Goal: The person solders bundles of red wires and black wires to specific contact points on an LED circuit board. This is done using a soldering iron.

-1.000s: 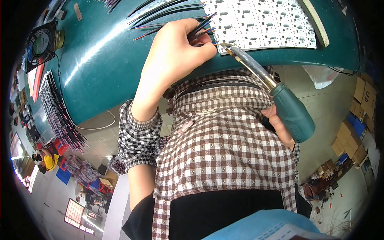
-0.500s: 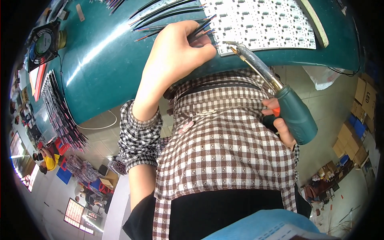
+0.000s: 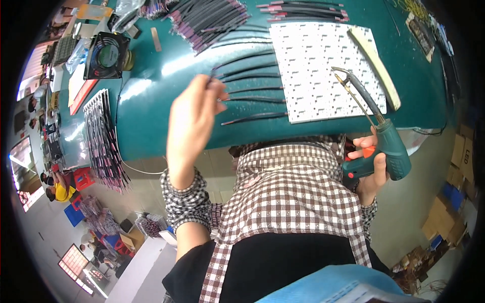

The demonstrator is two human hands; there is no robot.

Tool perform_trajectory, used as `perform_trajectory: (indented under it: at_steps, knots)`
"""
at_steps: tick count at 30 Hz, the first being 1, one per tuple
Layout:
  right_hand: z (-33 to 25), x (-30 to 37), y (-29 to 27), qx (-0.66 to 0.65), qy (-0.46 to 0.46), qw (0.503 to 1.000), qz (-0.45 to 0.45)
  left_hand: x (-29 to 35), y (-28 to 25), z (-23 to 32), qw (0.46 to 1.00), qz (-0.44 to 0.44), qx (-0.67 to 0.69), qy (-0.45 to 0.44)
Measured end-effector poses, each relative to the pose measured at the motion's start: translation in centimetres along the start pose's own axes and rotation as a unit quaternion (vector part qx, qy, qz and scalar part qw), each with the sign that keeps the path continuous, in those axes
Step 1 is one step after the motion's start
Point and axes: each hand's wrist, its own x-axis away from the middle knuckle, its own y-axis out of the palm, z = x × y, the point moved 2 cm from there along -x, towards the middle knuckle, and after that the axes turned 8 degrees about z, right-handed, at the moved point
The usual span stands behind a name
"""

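Observation:
My right hand [image 3: 373, 169] grips a green gun-type soldering iron [image 3: 396, 151] by its handle, fingers at the orange-red trigger. Its bent metal tip and thin brass-coloured feed tube [image 3: 352, 96] reach over a white circuit board sheet [image 3: 308, 76] dotted with small parts. Several dark wire leads [image 3: 257, 99] lie in a spaced row, one end at the sheet's left edge. My left hand [image 3: 192, 118] hovers at the leads' free left ends, fingers curled and smeared by motion. Whether it pinches a lead I cannot tell.
A pale curved strip [image 3: 376, 68] lies on the sheet's right side. Wire bundles sit at the back [image 3: 207, 22], behind the sheet [image 3: 303, 11], and at the table's left edge [image 3: 103, 144]. A small black fan [image 3: 107, 55] stands at left on the green table [image 3: 151, 111].
My left hand has left the board's near left corner, letting go of the wires there, and moved left. The view has shifted, showing more table. The iron stays in my right hand, tip now over the sheet.

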Motion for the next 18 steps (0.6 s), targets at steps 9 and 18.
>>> perform_trajectory:
  at_steps: [9, 18]
  knots:
    - [-10.4, 2.7, 0.8, -0.028, -0.013, 1.000, 0.004, -7.6, -6.0, 6.2, 0.948, 0.079, -0.205, 0.232]
    - [-16.4, -9.6, -6.4, -0.058, -0.021, 0.998, 0.031, -12.7, 4.2, 23.0, 0.900, 0.104, -0.163, 0.391]
